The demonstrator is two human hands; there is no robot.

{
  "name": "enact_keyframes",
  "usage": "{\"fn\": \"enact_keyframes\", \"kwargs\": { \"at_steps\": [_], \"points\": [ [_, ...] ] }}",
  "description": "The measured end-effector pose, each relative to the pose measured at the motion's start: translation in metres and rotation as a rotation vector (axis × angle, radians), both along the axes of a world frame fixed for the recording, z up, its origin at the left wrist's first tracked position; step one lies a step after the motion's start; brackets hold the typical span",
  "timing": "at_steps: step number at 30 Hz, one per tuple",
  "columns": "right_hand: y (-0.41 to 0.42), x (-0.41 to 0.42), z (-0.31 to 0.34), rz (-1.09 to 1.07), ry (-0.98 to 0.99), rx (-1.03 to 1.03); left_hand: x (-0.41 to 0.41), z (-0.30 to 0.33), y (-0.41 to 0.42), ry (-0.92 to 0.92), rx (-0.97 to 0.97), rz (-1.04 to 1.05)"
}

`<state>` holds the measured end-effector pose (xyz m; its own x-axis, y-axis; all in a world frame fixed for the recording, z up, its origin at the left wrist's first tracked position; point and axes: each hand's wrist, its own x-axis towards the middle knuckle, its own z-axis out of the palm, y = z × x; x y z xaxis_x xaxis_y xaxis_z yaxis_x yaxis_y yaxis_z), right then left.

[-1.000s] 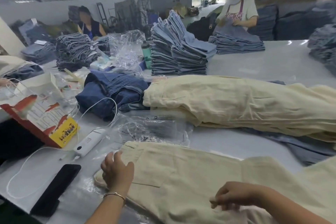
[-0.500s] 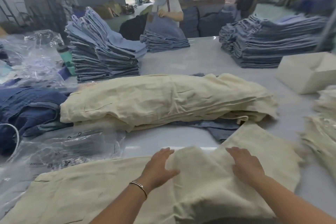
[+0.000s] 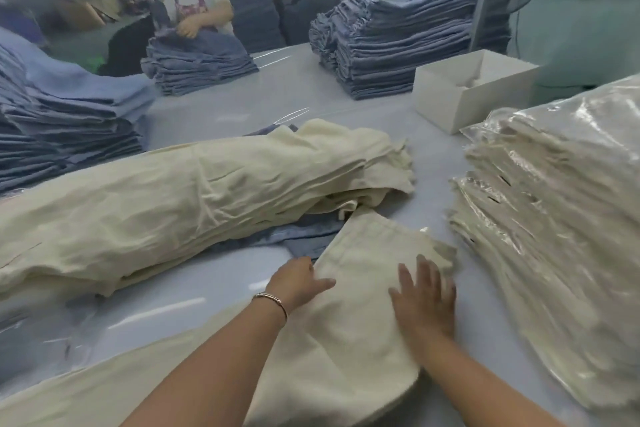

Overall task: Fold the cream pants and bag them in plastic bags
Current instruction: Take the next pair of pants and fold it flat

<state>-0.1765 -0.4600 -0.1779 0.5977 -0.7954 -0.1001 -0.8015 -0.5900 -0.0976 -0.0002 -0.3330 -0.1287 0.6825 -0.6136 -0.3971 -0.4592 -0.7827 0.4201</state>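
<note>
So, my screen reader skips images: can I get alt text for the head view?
Both hands, left and right, press flat on cream pants on a table. A pile of cream pants lies beyond, bagged pants to the right, blue stacks behind.

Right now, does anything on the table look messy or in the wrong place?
Yes, a little. A blue garment lies crumpled under the heap of unfolded cream pants, though the other blue ones sit in neat stacks. The hem of the cream pants being smoothed looks frayed.
</note>
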Motion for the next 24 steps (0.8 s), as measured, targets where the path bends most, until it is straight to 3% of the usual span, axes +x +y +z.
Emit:
{"fn": "enact_keyframes", "kwargs": {
  "at_steps": [2,4,6,9,13,15,17,19,22,24],
  "points": [
    [-0.015,-0.012,0.010,-0.297,-0.098,0.054,-0.004,-0.007,-0.018,0.082,-0.100,0.122],
    [-0.026,-0.016,0.017,-0.430,-0.332,0.169,-0.007,-0.011,-0.029,0.228,-0.196,0.231],
    [-0.035,-0.013,0.022,-0.538,-0.639,0.366,-0.009,-0.009,-0.037,0.387,-0.276,0.250],
    [-0.045,-0.008,0.028,-0.755,-0.926,0.678,-0.011,0.007,-0.038,0.604,-0.348,0.218],
    [-0.046,-0.014,0.042,-0.805,-1.170,1.286,-0.005,0.031,-0.033,0.768,-0.402,0.074],
    [-0.045,-0.023,0.053,-0.755,-1.257,1.381,-0.002,0.043,-0.032,0.768,-0.470,0.017],
    [-0.047,-0.038,0.067,-0.704,-1.441,1.314,0.000,0.057,-0.034,0.776,-0.547,-0.019],
    [-0.049,-0.056,0.086,-0.647,-1.579,1.089,-0.004,0.074,-0.047,0.792,-0.678,-0.020],
    [-0.051,-0.083,0.121,-0.548,-1.463,0.455,-0.027,0.094,-0.080,0.770,-0.886,0.002],
    [-0.052,-0.097,0.137,-0.536,-1.417,0.173,-0.044,0.091,-0.104,0.489,-0.838,-0.060]
  ]
}}
